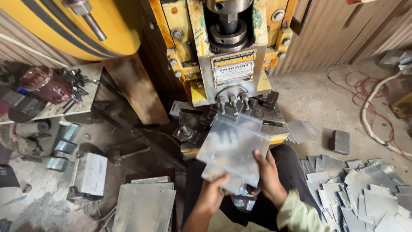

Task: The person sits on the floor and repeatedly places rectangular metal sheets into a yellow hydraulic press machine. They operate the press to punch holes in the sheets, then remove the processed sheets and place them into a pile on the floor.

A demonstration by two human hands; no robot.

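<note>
Under the big yellow press (pixel 229 51), both hands, left (pixel 213 193) and right (pixel 267 174), hold one shiny metal sheet (pixel 231 148) at its mouth, with a flat stack (pixel 143 206) still uncut and many cut pieces (pixel 365 193) piled beside.

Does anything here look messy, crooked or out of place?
Yes. The cut metal pieces on the floor at right lie in a loose, overlapping heap, unlike the squared stack of sheets at left. Red wire trails tangled across the floor. Both hands hold the metal sheet tilted.
</note>
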